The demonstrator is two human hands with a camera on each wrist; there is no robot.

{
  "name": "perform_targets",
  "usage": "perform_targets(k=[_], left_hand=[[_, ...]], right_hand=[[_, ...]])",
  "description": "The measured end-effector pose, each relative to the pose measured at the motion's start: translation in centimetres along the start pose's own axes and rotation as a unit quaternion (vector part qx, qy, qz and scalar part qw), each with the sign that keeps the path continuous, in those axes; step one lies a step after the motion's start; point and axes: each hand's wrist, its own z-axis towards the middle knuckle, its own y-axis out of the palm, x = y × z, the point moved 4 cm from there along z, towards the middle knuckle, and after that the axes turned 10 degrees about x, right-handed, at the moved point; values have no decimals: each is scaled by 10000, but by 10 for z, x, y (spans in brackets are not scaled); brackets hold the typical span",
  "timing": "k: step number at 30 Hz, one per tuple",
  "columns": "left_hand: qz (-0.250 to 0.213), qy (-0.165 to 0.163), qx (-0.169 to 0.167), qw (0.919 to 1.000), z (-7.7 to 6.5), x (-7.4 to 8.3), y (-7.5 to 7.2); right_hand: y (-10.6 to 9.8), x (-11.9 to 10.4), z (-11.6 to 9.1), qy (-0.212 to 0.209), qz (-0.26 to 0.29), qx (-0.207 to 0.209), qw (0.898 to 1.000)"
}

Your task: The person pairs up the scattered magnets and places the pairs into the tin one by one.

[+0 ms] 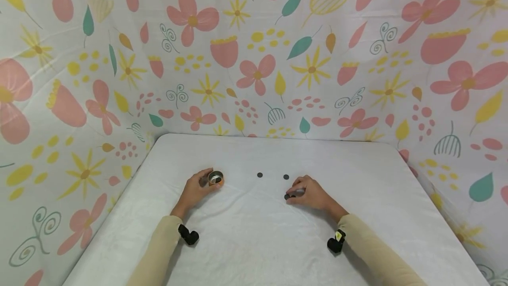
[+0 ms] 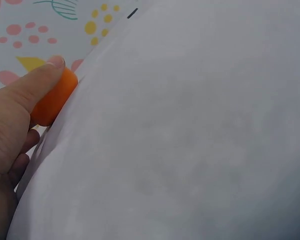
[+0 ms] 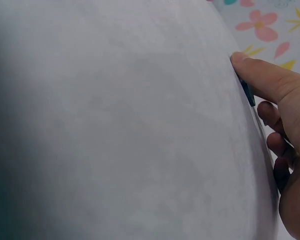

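Note:
My left hand (image 1: 197, 190) grips a small round orange tin (image 1: 216, 178) at the left of the table. The tin's top is uncovered and a dark piece shows inside. In the left wrist view, the thumb lies along the orange wall (image 2: 55, 100). Right of the middle, my right hand (image 1: 311, 193) has its thumb and fingertips at a small dark disc (image 1: 287, 197) low on the cloth. In the right wrist view this disc (image 3: 247, 91) shows as a thin dark edge beside the thumb, partly hidden. The fingers are curled in around it.
Two more dark discs lie flat beyond the hands, one near the middle (image 1: 259, 174) and one just past the right hand (image 1: 286, 177). A slightly wrinkled white cloth (image 1: 246, 242) covers the table. Flower-patterned hangings (image 1: 254, 56) stand along its back and sides.

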Motion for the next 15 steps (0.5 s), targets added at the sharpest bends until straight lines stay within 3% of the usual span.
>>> perform_targets(k=[15], left_hand=[[209,21,-89,9997,1,1,-1]], right_hand=[[4,1,2,102,70,-28,9999]])
